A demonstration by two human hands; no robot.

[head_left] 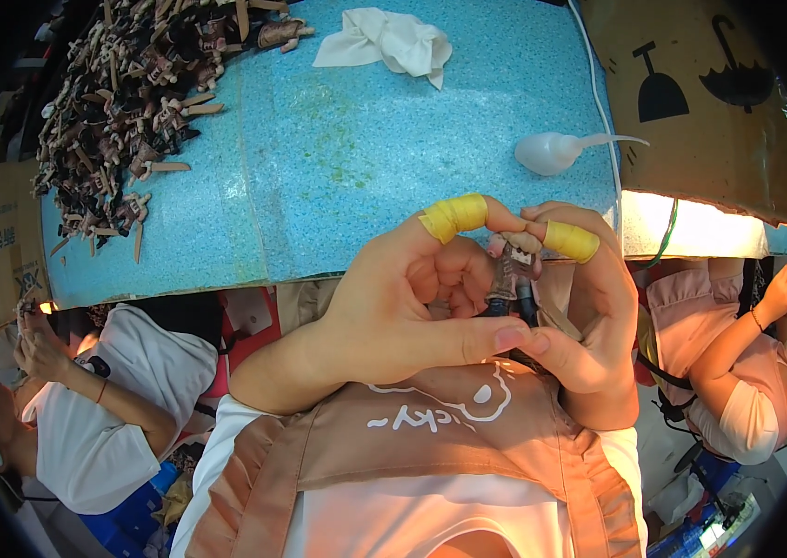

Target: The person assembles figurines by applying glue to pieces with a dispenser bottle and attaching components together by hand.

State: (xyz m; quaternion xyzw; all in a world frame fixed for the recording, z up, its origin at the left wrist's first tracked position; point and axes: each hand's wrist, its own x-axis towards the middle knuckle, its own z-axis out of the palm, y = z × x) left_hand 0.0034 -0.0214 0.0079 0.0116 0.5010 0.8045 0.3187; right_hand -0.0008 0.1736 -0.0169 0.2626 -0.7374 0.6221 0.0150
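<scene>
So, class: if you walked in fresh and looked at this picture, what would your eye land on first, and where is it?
First, the left hand and right hand at the centre, each with a yellow-taped finger, pinching a small figurine between them. Next, the heap of similar brown and tan figurines at the upper left of the blue speckled mat. A crumpled white cloth lies at the mat's top edge.

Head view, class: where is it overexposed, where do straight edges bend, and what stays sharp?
Head view: the white lit panel under the brown cardboard box is blown out to glare; the blue speckled foam mat bows along its near edge and the corners go black, from the fisheye; the left hand, right hand and small figurine are sharp.
</scene>
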